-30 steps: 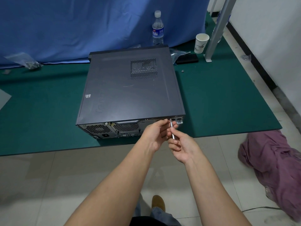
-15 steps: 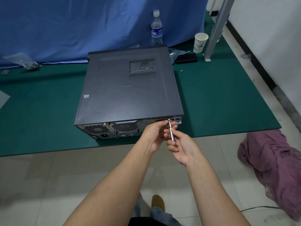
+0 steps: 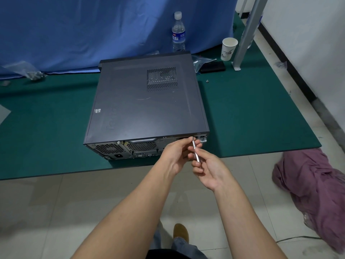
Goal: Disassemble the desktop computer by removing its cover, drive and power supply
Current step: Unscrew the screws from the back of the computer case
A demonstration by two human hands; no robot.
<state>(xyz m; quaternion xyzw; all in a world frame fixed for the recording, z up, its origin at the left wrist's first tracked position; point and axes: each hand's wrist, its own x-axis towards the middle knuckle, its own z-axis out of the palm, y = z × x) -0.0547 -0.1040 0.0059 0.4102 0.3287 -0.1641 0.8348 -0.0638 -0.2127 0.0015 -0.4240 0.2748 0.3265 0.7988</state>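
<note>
Both hands pinch the screwdriver (image 3: 195,152) at the computer (image 3: 147,107) rear corner; keep its tip straight in the screw.

- There is one view only, from a camera worn on the person's head, looking forward and steeply down.
- It sits close above the forearms, with the desktop computer (image 3: 147,107) near at 12 o'clock.
- The wide lens bends the green mat (image 3: 252,116) and the floor's edges.

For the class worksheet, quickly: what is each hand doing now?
Left hand: fingers steadying the screwdriver tip.
Right hand: pinching the screwdriver shaft.
</note>
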